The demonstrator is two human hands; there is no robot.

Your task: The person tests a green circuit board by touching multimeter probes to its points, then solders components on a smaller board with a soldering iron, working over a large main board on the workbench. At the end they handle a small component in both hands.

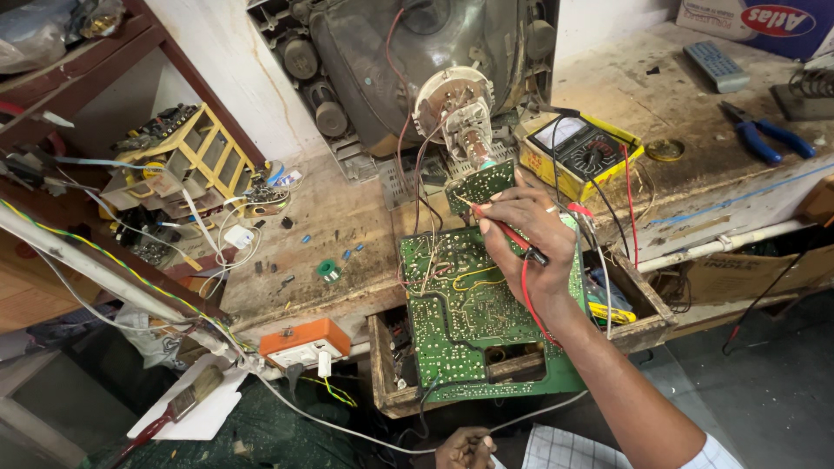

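My right hand (530, 239) holds a red multimeter probe (499, 226) like a pen, its tip touching the small green board (479, 184) on the neck of a picture tube (434, 61). Below the hand lies a large green circuit board (460, 321), solder side up, resting over an open wooden drawer (647, 304). A yellow multimeter (580, 152) sits just right of the tube neck, its red and black leads trailing down. My left hand (465, 450) is at the bottom edge, fingers curled around a thin grey wire (365, 434).
Blue-handled pliers (769, 135) and a grey remote (715, 65) lie at the bench's far right. An orange switch box (304, 340) hangs at the bench front. A yellow-framed part (195, 156), loose wires and small components clutter the left. A brush (178, 404) rests lower left.
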